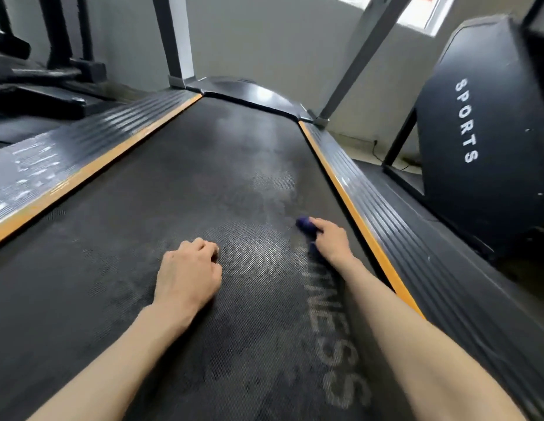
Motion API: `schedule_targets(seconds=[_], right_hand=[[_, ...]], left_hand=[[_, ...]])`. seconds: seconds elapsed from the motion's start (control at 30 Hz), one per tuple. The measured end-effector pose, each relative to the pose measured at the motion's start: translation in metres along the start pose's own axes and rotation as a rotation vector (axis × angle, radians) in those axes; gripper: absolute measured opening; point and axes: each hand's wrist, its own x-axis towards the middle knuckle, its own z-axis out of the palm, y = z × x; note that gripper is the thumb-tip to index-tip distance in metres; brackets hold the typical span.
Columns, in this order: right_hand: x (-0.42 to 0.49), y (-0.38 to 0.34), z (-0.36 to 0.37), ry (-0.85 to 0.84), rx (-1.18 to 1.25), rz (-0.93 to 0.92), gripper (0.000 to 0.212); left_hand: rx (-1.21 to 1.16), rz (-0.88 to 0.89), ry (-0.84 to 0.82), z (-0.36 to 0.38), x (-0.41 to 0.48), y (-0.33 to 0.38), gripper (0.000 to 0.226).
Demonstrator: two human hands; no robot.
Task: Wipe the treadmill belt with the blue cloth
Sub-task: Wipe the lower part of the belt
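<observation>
One blue cloth (305, 225) gripped in right hand (332, 242), left hand (188, 276) fisted empty on dusty treadmill belt (173, 177), grey walls (264, 41).

White caps "SPORTS" run vertically down the black panel (489, 183) off to the rt. Grey "…NESS" is printed lengthwise on the treadmill belt (173, 192), near its rt edge; leading letters too blurred to read. White marks on the left side rail (37, 165): illegible.
</observation>
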Motion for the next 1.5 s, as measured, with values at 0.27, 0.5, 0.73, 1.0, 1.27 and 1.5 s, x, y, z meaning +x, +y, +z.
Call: schedule_targets(seconds=[0.27, 0.5, 0.73, 1.0, 1.27, 1.5], right_hand=[[0.046, -0.054, 0.032, -0.049, 0.030, -0.102, 0.051], [0.069, -0.022, 0.020, -0.010, 0.014, 0.034, 0.053], [0.077, -0.117, 0.082, -0.194, -0.031, -0.182, 0.048], [0.091, -0.047, 0.041, -0.089, -0.031, -0.002, 0.060], [0.065, -0.106, 0.067, -0.134, -0.072, -0.205, 0.057], [0.040, -0.058, 0.050, -0.163, 0.018, -0.336, 0.060]], left_hand=[[0.085, 0.017, 0.196, 0.019, 0.005, 0.005, 0.027], [0.082, -0.010, 0.257, 0.021, 0.003, 0.007, 0.028], [0.135, 0.030, 0.228, 0.018, 0.002, 0.012, 0.027], [0.115, 0.011, 0.223, 0.017, 0.000, 0.011, 0.027], [0.153, 0.026, 0.225, 0.017, 0.002, 0.012, 0.028], [0.150, 0.019, 0.212, 0.016, 0.000, 0.013, 0.031]])
